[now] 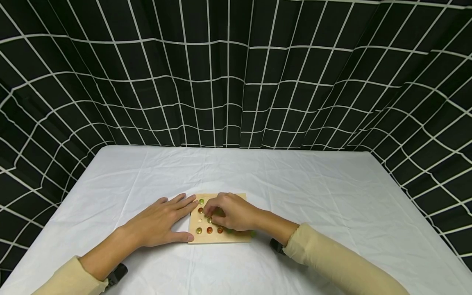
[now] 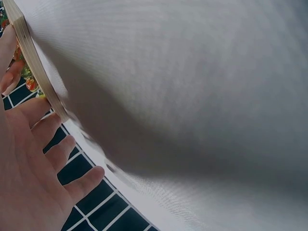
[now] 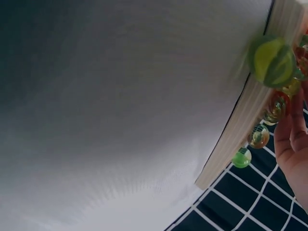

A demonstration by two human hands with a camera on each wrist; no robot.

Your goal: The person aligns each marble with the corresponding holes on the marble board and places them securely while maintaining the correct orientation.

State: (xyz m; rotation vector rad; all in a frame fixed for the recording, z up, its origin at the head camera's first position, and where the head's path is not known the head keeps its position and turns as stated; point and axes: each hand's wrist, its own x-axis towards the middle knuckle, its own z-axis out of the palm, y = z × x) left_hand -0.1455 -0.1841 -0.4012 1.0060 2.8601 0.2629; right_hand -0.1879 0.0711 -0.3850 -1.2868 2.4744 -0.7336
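A flat light-wood board (image 1: 237, 237) with round hollows lies on the white cloth, several glass marbles sitting on it in rows. My left hand (image 1: 158, 223) lies spread at the board's left edge, thumb and fingertips touching it. My right hand (image 1: 236, 213) is over the board and pinches a yellow-green marble (image 1: 209, 220) between thumb and finger. Just left of that marble a bare hollow (image 1: 200, 220) shows. Red-brown marbles (image 1: 209, 230) line the near row, and a green marble (image 1: 201, 201) sits at the far left corner. My right hand hides the board's middle and right part.
Beside the board's right edge lies a green-and-yellow marble (image 3: 272, 61), low by the wood. White cloth (image 1: 313, 192) covers the table around the board, with slight creases. A black curtain with white grid lines (image 1: 236, 82) hangs behind and at both sides.
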